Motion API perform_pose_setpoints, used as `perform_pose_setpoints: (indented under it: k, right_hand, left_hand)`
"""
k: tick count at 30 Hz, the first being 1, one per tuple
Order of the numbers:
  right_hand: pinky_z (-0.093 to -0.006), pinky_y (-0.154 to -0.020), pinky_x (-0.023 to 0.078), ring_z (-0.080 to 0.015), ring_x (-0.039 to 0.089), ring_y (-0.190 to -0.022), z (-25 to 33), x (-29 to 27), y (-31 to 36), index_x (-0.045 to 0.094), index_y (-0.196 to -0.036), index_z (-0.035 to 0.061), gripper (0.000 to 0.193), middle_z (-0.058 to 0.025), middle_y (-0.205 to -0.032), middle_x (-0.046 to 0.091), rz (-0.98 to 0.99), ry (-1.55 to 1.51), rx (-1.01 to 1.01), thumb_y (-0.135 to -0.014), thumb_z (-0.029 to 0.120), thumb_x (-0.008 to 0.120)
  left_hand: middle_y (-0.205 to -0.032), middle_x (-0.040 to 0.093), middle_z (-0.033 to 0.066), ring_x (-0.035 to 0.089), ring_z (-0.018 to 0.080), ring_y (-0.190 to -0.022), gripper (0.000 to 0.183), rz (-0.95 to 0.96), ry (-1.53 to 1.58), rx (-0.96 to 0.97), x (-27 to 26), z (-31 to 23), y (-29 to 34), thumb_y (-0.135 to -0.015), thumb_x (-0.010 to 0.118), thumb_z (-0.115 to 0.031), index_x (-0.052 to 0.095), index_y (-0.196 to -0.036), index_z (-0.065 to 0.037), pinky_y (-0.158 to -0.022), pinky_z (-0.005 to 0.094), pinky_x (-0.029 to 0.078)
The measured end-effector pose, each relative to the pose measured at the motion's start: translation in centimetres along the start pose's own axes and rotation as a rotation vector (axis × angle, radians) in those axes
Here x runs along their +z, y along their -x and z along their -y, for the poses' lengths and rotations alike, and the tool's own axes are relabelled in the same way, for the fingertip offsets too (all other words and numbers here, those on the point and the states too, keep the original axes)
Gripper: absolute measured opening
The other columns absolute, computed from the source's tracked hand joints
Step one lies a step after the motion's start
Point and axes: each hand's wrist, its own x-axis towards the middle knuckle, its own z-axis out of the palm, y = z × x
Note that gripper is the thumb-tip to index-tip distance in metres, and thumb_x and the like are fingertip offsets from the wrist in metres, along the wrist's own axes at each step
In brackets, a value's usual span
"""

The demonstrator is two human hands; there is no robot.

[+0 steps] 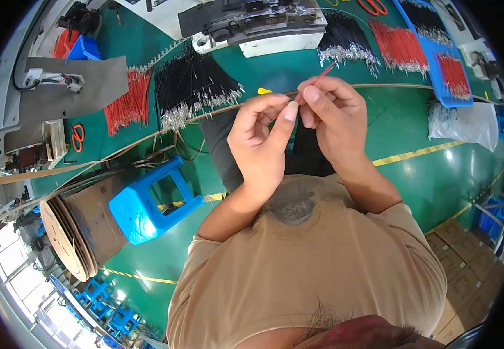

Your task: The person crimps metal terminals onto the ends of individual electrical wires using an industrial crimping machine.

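Note:
Just past the table's near edge, my two hands meet at the fingertips in front of my chest. My right hand (340, 121) pinches a thin red wire (324, 73), whose end sticks up beyond the fingers. Thumb and forefinger of my left hand (262, 142) are pressed together beside it; what lies between them is too small and covered to make out. A bundle of black wires (192, 78) with metal ends fans out to the left, beside a red wire bundle (128, 100). More black wires (345, 35) and red wires (397, 45) lie to the right.
A machine (257, 23) stands at the table's back. A blue tray (459, 103) holds wires at the far right, above a plastic bag (464, 125). Orange-handled scissors (78, 138) lie at left. A blue stool (132, 212) and cardboard reel (60, 238) are at lower left.

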Motion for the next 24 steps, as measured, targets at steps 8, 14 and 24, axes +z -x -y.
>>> perform_pose_setpoints:
  k: [8, 14, 24]
  right_hand:
    - [-0.0178, -0.048, 0.036, -0.0050, 0.050, -0.057, 0.4, -0.7, -0.1, 0.065, -0.094, -0.0007, 0.013, -0.0024, -0.072, 0.062, 0.030, 0.174, -0.061, -0.086, 0.010, 0.064]
    - [-0.0176, -0.046, 0.034, -0.0047, 0.050, -0.054, 1.6, -1.3, -1.0, 0.066, -0.096, -0.0009, 0.015, -0.0037, -0.074, 0.064, 0.015, 0.231, -0.103, -0.088, 0.010, 0.062]
    - [-0.0176, -0.043, 0.034, -0.0048, 0.050, -0.052, 1.8, -1.7, -1.0, 0.067, -0.092, -0.0013, 0.012, -0.0042, -0.072, 0.064, 0.012, 0.219, -0.083, -0.087, 0.009, 0.062]
  left_hand:
    - [-0.080, 0.064, 0.0072, 0.057, 0.0096, -0.066, 0.010, 0.049, -0.276, -0.066, 0.8, -0.8, -0.5, -0.084, 0.064, -0.001, 0.064, -0.092, 0.004, -0.062, 0.0210, 0.047]
    - [-0.078, 0.062, 0.0042, 0.055, 0.0068, -0.062, 0.012, 0.109, -0.082, -0.242, 0.7, -0.9, -0.7, -0.086, 0.065, -0.006, 0.064, -0.093, 0.003, -0.057, 0.0188, 0.046]
    - [-0.077, 0.063, 0.0074, 0.057, 0.0107, -0.062, 0.013, 0.130, -0.038, -0.313, 1.1, -1.1, -1.0, -0.088, 0.063, -0.009, 0.062, -0.091, 0.004, -0.059, 0.0228, 0.047]
